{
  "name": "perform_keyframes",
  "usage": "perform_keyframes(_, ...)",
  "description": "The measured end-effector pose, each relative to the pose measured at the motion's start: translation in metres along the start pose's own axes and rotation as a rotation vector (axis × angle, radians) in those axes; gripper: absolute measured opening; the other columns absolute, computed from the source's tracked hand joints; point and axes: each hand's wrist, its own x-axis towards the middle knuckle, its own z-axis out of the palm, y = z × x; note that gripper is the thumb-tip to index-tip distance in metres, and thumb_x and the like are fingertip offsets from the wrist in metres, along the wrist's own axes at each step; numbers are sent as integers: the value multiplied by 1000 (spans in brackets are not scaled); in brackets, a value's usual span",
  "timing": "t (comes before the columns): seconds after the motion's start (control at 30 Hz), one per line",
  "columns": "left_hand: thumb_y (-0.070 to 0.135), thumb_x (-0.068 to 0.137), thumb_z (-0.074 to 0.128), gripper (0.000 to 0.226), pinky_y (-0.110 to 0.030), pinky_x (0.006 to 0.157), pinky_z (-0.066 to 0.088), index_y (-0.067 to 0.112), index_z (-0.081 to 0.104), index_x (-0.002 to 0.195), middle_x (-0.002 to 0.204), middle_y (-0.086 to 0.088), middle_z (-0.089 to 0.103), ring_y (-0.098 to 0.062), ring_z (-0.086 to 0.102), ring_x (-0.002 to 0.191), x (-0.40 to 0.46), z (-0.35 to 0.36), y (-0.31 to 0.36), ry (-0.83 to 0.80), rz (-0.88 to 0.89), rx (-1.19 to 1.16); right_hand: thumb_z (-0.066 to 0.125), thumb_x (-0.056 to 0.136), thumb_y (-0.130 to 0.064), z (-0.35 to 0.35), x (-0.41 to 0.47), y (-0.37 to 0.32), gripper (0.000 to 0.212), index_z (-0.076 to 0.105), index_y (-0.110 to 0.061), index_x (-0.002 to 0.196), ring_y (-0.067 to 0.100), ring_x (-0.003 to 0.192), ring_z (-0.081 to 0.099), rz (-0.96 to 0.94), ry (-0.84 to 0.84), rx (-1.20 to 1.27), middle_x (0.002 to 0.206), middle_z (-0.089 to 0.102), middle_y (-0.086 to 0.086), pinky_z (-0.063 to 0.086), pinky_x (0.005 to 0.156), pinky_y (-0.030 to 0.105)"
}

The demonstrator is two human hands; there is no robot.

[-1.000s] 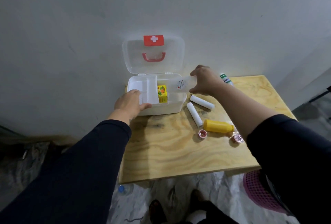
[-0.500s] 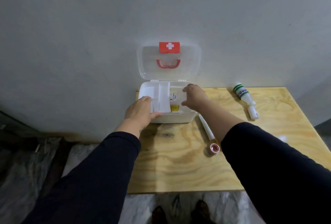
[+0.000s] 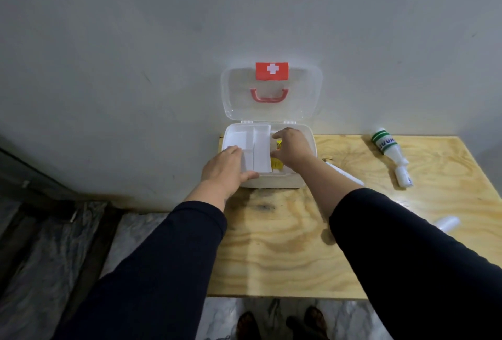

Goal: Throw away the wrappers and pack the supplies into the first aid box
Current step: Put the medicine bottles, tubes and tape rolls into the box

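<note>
The white first aid box [image 3: 305, 179] stands open at the table's back edge, and its clear lid [image 3: 298, 100] with a red cross leans on the wall. A white divider tray [image 3: 260, 149] fills the box's left half. My left hand [image 3: 225, 169] lies on the tray's front left corner, thumb against the box's front wall. My right hand [image 3: 292, 148] reaches into the right half with bent fingers, just above a yellow carton [image 3: 277, 164]. What lies under its fingers is hidden.
On the plywood table [image 3: 271, 258], a green-striped white bottle [image 3: 385, 144] and a small white vial [image 3: 404, 176] lie at the back right. A white roll [image 3: 345, 174] shows behind my right forearm. A blurred white item [image 3: 446, 224] lies near my right sleeve. The wall is directly behind the box.
My right hand carried a small clear bottle from above the table into the box's right half and stays inside. My left hand has stayed on the box.
</note>
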Motion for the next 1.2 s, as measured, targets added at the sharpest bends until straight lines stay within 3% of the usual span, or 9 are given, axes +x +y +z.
perform_keyframes(0.13,55,83,61,68,-37,92,46,11,45,133,137,-2,50,-24,51,121,1,-1,1,-17,-8,31,70,83,-16,-25,-15,9,43,59,-9,124,24,115,59,-43,84,42,128,62,9,44,101,33)
perform_keyframes(0.33,58,85,55,71,-37,94,44,12,43,138,145,-2,45,-26,49,126,-1,-7,2,-26,21,106,68,84,-14,-67,-63,46,33,65,-9,116,23,100,64,-16,208,58,116,68,10,49,91,33)
perform_keyframes(0.43,63,84,52,72,-38,88,45,12,46,136,141,-3,48,-28,51,123,-1,-9,1,-29,55,179,67,85,-15,-71,-96,73,32,65,-9,117,25,104,63,78,159,22,116,68,10,48,91,33)
perform_keyframes(0.67,67,81,52,61,-39,77,49,11,59,106,119,-7,61,-32,60,101,5,-14,1,-48,113,311,69,81,-18,-48,-154,127,39,63,-12,120,25,115,57,222,7,-13,123,65,10,43,95,32)
perform_keyframes(0.83,65,83,52,68,-41,82,51,10,54,124,126,-8,58,-32,60,106,4,-12,1,-34,110,294,65,77,-30,-30,-175,150,60,46,-27,133,27,120,49,295,-109,-158,130,56,3,45,92,38)
perform_keyframes(0.93,64,86,47,70,-40,81,50,12,47,133,133,-5,54,-30,58,109,1,-6,-2,-15,110,259,59,78,-24,-23,-180,155,58,43,-31,133,28,117,52,307,-119,-211,130,54,1,45,89,40)
perform_keyframes(1.07,59,93,35,69,-41,99,42,10,34,143,148,-6,38,-25,41,133,-6,5,-5,17,130,262,55,82,-17,-21,-180,158,51,46,-31,131,29,113,55,283,-72,-214,125,58,2,46,85,39)
perform_keyframes(1.13,56,96,27,73,-38,115,26,6,22,149,158,-10,22,-23,22,145,-9,12,-6,1,138,294,60,81,-20,-25,-178,155,50,48,-27,130,29,112,57,278,-44,-176,124,61,4,47,83,39)
perform_keyframes(1.2,54,97,18,74,-34,121,10,3,13,151,161,-12,10,-22,9,149,-9,20,-8,-12,147,327,67,81,-22,-33,-173,150,49,52,-23,128,29,111,58,272,2,-90,122,63,7,47,82,37)
